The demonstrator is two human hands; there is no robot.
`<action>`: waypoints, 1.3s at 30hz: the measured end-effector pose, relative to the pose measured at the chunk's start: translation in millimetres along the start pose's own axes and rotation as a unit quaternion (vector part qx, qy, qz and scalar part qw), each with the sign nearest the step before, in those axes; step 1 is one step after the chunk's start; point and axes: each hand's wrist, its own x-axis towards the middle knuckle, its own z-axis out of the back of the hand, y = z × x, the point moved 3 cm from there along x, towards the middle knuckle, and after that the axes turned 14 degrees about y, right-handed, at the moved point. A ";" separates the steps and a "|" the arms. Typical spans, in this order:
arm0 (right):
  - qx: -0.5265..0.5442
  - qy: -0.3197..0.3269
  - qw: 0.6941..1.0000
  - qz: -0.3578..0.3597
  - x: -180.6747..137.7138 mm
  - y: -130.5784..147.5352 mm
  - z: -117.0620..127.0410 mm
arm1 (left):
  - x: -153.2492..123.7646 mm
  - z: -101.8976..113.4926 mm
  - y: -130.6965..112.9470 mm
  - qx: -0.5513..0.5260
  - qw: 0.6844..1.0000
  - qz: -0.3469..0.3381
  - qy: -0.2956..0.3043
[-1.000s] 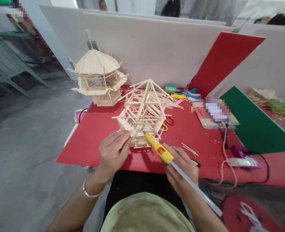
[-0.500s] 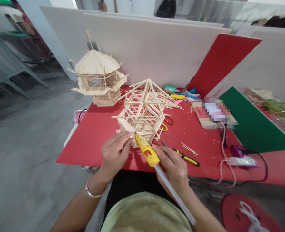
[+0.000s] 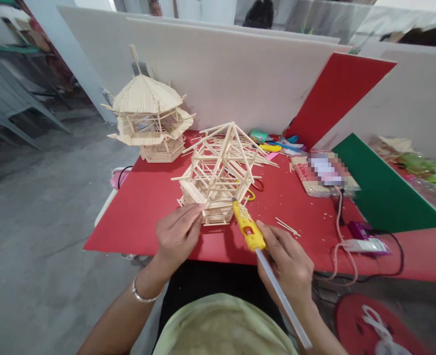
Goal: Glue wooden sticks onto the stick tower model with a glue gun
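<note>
In the middle of the table is an open pagoda-like model frame [image 3: 223,172] of thin pale wooden sticks, its roof ribs meeting in a peak. My left hand [image 3: 179,229] is closed at its front left corner, finger and thumb pinching what looks like a stick of the model. My right hand [image 3: 290,261] is wrapped round a yellow glue gun [image 3: 248,228] with a long clear glue stick [image 3: 282,296] trailing from its back. The gun's dark nozzle is at the model's front right corner; whether it touches I cannot tell.
A second stick model [image 3: 149,118] with covered roofs stands at the back left. Loose sticks [image 3: 288,227] lie right of the frame, more behind it. A phone [image 3: 327,169] rests on a packet, its cable [image 3: 339,236] running down beside a green board [image 3: 384,192].
My right hand has moved the glue gun rightward, from the model's front left corner to its front right. My left hand stays pinched at the left corner. The utility knife is now hidden.
</note>
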 end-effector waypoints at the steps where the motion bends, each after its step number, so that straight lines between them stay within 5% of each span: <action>1: 0.001 -0.004 1.000 0.003 0.1 3.0 0.4 | -0.8 -0.3 0.3 -0.002 1.000 0.002 0.003; 22: -0.028 0.016 0.996 -0.078 1.7 9.0 7.4 | -3.8 -0.1 3.2 -0.037 0.999 0.014 -0.033; 29: 0.033 0.043 0.998 -0.030 19.7 19.5 -2.2 | -2.6 1.2 7.9 -0.084 0.990 0.100 -0.059; 39: -0.052 0.056 0.992 -0.102 32.8 20.2 -17.9 | -4.9 -2.5 11.1 -0.106 0.985 0.116 -0.071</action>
